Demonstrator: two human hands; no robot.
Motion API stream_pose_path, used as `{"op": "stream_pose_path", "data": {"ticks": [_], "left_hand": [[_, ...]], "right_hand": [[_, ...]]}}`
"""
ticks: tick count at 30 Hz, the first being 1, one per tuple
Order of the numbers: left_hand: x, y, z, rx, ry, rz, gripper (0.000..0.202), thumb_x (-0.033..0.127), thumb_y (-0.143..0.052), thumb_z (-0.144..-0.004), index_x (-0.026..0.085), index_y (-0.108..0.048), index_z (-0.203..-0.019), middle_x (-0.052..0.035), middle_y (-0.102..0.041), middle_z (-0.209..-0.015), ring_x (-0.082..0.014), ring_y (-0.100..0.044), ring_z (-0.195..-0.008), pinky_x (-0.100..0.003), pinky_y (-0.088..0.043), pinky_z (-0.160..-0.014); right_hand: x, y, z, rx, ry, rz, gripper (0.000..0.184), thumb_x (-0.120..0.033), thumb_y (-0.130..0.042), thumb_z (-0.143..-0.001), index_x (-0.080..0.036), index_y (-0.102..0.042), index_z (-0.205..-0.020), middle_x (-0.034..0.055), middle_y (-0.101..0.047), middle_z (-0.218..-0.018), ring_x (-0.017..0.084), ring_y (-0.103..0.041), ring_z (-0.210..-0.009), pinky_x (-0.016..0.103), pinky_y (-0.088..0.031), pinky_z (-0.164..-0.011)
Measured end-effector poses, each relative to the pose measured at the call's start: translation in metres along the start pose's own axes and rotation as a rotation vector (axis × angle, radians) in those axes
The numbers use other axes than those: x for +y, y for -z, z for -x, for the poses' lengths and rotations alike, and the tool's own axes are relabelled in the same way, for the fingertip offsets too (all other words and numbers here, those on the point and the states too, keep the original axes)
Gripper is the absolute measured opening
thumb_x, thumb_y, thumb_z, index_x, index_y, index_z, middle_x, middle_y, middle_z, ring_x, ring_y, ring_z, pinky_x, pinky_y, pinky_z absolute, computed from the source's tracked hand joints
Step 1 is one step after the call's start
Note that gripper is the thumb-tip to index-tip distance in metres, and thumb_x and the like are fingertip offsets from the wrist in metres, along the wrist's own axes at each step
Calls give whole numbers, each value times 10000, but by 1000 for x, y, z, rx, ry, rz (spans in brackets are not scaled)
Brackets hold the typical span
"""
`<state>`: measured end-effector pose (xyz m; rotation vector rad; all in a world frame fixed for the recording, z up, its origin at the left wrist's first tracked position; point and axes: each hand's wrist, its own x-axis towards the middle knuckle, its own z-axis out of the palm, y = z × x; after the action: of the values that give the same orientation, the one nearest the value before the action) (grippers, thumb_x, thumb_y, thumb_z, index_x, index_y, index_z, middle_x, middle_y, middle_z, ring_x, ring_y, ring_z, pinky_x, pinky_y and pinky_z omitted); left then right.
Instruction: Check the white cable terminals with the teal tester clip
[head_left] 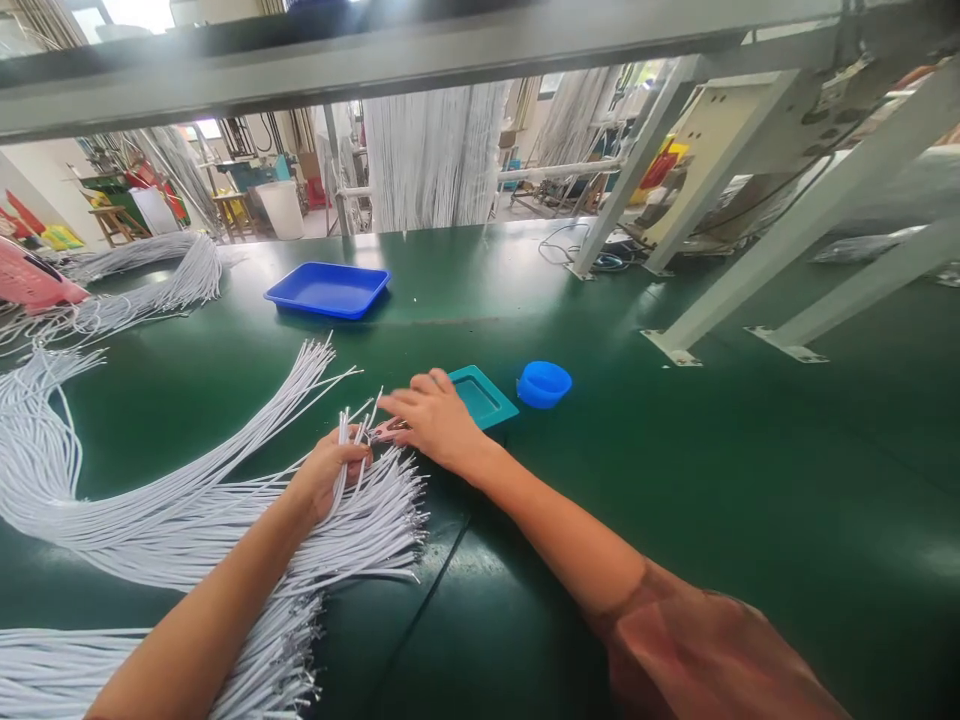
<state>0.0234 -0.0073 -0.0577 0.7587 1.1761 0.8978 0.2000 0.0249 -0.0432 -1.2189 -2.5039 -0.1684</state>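
On the dark green desk (675,480), near its middle, the left hand (334,470) has its fingers (352,455) closed around a few thin white cables (346,425), holding their metal-tipped ends upright. These rise from a large fanned bundle of white cables (360,525) lying flat under the forearm. The right hand (435,420) rests palm down just beside them, its fingers loosely stretched toward the tips; whether they pinch anything I cannot tell. A shallow teal square tray (487,398) lies just behind that hand, a small round blue plastic cup (544,384) near it. A blue rectangular plastic tray (328,288) sits farther back.
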Motion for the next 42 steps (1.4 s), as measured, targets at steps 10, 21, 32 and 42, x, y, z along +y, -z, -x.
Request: {"op": "stream_pose_path", "data": {"ticks": [10,21,32,42], "left_hand": [[5,4,7,7,16,56,290,75,-650,-583,134,-527,-838,38,-490,-512,-27,-344,-386,-128,-235,-369],[10,8,28,-134,-87,13,226,245,-700,-653,112,-654,-831,3,-513,-605,-44,-368,-482,-169,-280,-447],[2,7,30,46,-354,-151,219,296,-698,-656,126,-696,-794,21,-478,-537,-82,-363,-526,-225,-273,-507],[4,9,28,139,-304,-37,243,237,-775,-538,122,-689,-734,22,-521,-510,-70,-395,-470,-213,-276,-457]], "right_hand": [[11,-12,3,68,-372,10,444,-357,-396,-876,-230,-381,-1302,78,-459,-1288,323,-291,-1188,523,-212,-970],[-11,22,-3,120,-262,-713,165,-243,-581,-767,-177,-665,-893,29,-649,-810,143,-528,-772,256,-407,-716],[-38,13,1,93,-402,-1120,151,-290,-679,-636,-140,-672,-652,2,-596,-631,93,-493,-599,213,-366,-553],[-33,8,-3,70,-586,-1674,328,-430,-684,-606,-136,-671,-751,8,-599,-664,92,-515,-598,249,-433,-616]]}}
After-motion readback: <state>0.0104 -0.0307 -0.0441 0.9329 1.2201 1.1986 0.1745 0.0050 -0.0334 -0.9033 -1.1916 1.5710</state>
